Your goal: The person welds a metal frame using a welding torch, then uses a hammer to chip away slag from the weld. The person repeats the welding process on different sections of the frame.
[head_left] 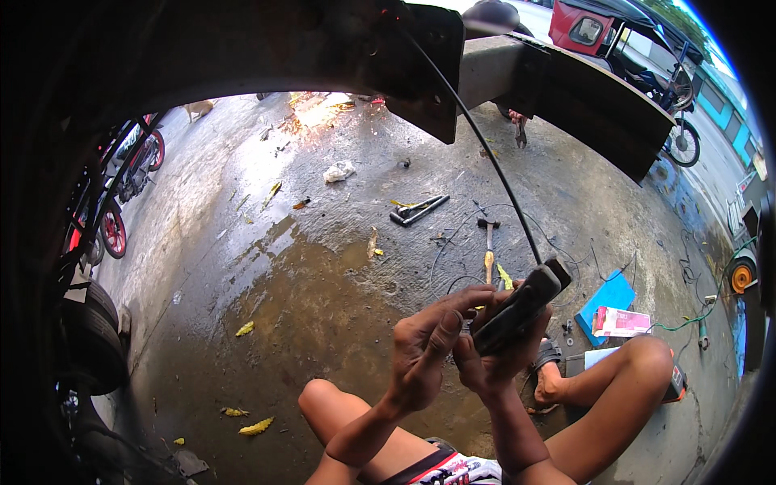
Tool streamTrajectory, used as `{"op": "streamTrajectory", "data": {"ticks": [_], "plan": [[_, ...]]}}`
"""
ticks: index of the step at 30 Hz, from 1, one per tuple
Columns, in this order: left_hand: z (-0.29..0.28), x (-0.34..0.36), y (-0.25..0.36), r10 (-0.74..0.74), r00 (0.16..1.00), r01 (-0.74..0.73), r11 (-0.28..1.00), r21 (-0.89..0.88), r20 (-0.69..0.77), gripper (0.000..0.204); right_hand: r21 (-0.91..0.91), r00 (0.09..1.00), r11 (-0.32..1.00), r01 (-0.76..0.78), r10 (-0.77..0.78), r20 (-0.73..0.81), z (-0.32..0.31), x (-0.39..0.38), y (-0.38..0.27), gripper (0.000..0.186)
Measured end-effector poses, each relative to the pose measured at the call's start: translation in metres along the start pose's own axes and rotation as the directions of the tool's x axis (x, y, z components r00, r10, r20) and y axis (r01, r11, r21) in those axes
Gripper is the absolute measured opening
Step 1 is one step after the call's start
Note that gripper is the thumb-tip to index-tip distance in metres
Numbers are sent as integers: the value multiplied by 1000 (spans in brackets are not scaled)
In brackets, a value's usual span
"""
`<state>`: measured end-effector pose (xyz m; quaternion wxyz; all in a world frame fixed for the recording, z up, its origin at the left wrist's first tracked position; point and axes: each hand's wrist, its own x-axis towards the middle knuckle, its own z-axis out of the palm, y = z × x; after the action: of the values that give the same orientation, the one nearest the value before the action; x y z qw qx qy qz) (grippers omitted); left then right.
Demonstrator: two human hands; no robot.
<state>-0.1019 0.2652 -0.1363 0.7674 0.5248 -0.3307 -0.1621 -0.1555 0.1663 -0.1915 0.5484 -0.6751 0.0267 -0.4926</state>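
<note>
My right hand [505,360] grips a black, elongated tool [521,307] with a slotted end, tilted up to the right. A long thin black rod [477,141] rises from it to a dark metal plate [428,73] overhead. My left hand [424,347] is just left of the tool, thumb raised and fingers bent toward it; whether its fingertips hold something is hidden. On the wet concrete behind lie a hammer [489,259] with a wooden handle and a bent steel tool [420,210].
A steel beam [582,113] spans overhead, with bright sparks [315,109] beyond. My bent legs [618,400] frame the work. Right: a blue case [602,299], pink box [622,322], cables, a wheel [741,276]. Left: motorcycles [133,170], tires [89,331]. A three-wheeler [582,28] stands behind.
</note>
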Motion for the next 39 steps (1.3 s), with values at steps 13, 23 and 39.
{"op": "streamTrajectory", "data": {"ticks": [13,23,39], "plan": [[-4,-1,-2,21,1000,-20,997,70,-19,62,476,937,822,-314,350,13,3,16,-33,88],[-3,-1,-2,0,1000,2,996,84,-27,61,267,972,940,-213,231,-37,2,3,-37,81],[1,-2,2,-46,999,45,998,-51,-15,43,127,970,970,-208,222,-103,10,7,-34,94]]}}
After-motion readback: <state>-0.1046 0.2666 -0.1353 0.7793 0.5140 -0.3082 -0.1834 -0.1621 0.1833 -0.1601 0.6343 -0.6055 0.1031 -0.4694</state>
